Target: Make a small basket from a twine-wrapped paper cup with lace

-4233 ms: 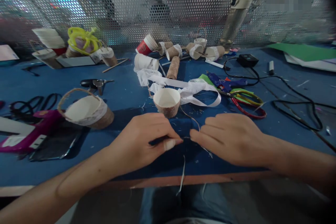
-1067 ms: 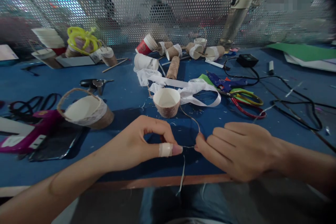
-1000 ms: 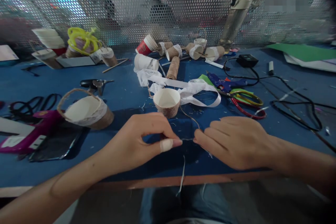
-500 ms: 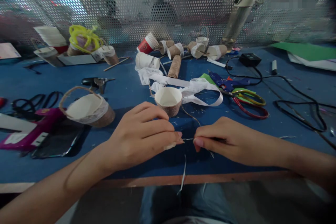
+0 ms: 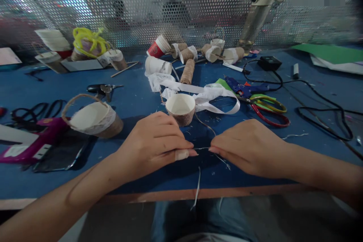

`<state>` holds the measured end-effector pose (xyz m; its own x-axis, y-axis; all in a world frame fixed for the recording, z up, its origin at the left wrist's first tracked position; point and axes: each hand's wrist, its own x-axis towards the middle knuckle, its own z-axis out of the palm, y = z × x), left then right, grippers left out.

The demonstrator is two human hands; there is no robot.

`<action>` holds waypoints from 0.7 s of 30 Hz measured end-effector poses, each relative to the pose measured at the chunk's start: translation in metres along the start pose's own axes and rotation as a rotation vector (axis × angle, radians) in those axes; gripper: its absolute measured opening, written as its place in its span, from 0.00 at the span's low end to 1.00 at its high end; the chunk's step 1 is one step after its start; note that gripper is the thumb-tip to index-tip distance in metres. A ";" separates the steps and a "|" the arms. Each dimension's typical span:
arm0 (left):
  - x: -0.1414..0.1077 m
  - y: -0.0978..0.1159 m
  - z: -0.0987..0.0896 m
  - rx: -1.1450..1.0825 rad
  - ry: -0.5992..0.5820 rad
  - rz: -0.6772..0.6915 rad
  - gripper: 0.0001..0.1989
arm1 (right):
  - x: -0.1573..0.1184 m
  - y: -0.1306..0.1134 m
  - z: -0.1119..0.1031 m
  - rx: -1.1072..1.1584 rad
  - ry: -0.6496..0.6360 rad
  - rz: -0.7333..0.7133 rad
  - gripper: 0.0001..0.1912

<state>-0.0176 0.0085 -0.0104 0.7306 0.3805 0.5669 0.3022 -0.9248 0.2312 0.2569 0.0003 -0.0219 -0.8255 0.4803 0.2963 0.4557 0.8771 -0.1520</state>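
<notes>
A thin length of string (image 5: 202, 148) stretches between my two hands, just above the table's near edge. My left hand (image 5: 160, 140) pinches one end between thumb and fingers; a plaster wraps its thumb. The other side is pinched by my right hand (image 5: 246, 145), and a frayed end hangs below those fingertips. Right behind my left fingers stands a twine-wrapped paper cup (image 5: 181, 109), upright with its white inside showing. From the cup's right side a brown twine (image 5: 205, 124) runs toward my right hand. White ribbon (image 5: 218, 100) lies looped behind the cup.
At left are a finished-looking cup basket (image 5: 95, 119) with a twine handle, a purple glue gun (image 5: 36, 140) and a phone (image 5: 62, 155). Scissors (image 5: 269, 109) and a blue glue gun (image 5: 244, 87) lie at right. Several wrapped cups and a twine roll (image 5: 187, 72) stand behind.
My right hand has turned more palm-down and its fingers have straightened around the string. The left fingers have closed together, showing more of the plaster. The cups stay in place.
</notes>
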 end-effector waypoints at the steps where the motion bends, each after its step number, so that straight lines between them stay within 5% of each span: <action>1: 0.000 0.000 -0.001 0.001 -0.006 0.000 0.05 | 0.000 0.000 0.000 0.002 0.003 -0.005 0.22; 15: -0.002 -0.004 0.008 0.005 -0.079 0.005 0.11 | 0.001 -0.008 -0.003 0.117 0.114 0.024 0.11; 21: 0.005 0.003 0.020 0.005 -0.116 -0.043 0.17 | 0.006 -0.012 0.005 0.212 0.045 0.012 0.12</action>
<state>-0.0011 0.0071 -0.0229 0.7828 0.4176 0.4614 0.3377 -0.9078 0.2487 0.2446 -0.0076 -0.0232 -0.8026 0.4936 0.3349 0.3810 0.8563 -0.3488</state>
